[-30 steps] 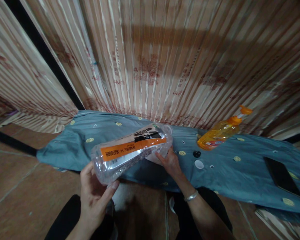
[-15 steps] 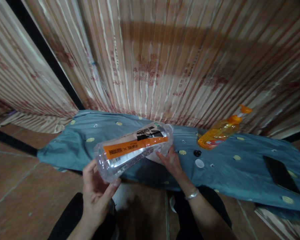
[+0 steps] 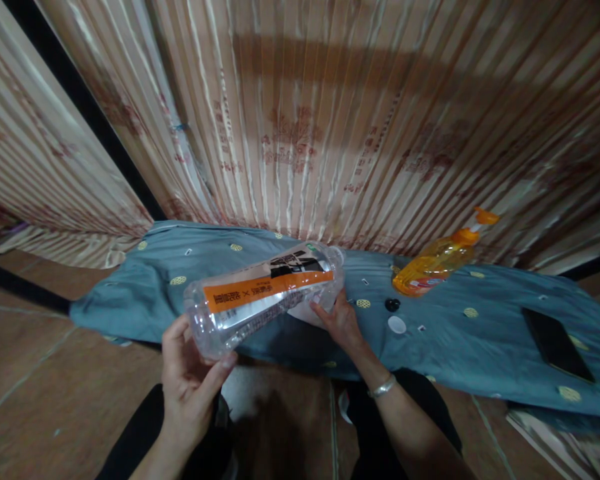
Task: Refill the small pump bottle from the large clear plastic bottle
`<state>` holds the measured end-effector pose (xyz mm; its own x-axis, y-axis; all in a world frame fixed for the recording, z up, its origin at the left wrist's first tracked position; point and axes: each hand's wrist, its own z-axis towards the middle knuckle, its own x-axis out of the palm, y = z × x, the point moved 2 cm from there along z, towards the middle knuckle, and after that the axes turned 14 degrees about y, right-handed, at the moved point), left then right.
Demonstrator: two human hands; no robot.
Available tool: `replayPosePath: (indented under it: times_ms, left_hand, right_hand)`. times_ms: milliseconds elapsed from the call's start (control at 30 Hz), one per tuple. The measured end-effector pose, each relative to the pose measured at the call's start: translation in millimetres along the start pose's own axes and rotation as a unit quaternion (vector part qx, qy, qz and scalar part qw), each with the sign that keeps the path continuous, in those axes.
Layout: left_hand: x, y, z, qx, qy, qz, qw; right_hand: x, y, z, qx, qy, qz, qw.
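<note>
You face a narrow table (image 3: 130, 293) draped in a blue-green cloth (image 3: 485, 353) with scattered yellow patches (image 3: 471, 313) and small pale tags in its print. The cloth is loosely wrinkled and hangs over the near edge. Directly behind it rises a pleated beige curtain (image 3: 330, 80) with brown stripes and dark red tree prints (image 3: 291, 137); a darker band crosses its upper part. A black pole (image 3: 80, 107) slants down at the left, and below it a dark bar (image 3: 23, 287) meets the table's left end. The floor (image 3: 25, 363) is brown tile with pale joints.

Your 2 hands grasp a clear bottle (image 3: 267, 292) with an orange, black and silver label, tilted above the table's near side, left of centre. Your left hand (image 3: 187, 393) cups its lower left end; your right hand (image 3: 341, 323), with a silver bracelet (image 3: 383, 387) at the wrist, holds its raised right end. A pale shape (image 3: 305, 313) shows beneath, by your right fingertips; you cannot tell what it is.

To the right on the cloth sit an orange pump bottle (image 3: 425, 270), a small black piece (image 3: 393, 305), a white disc (image 3: 397, 325) just beside it, and, farther right, a dark phone (image 3: 557, 343) lying flat.
</note>
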<state>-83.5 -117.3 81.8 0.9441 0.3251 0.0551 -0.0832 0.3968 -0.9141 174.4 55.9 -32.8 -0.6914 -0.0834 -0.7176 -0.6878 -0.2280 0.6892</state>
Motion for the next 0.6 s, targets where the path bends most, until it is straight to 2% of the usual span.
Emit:
replayPosePath:
  times_ms: [167,600]
  left_hand:
    - [-0.2,1.1,1.4,-0.008,-0.004,0.000,1.000]
    - [-1.6,2.2,0.1,-0.022,-0.003,0.015,1.000]
  right_hand:
    - [-1.9,3.7,-0.7,0.003,0.006,0.035,0.999]
    - [-0.6,2.5,-1.1,-0.005,-0.003,0.016,1.000]
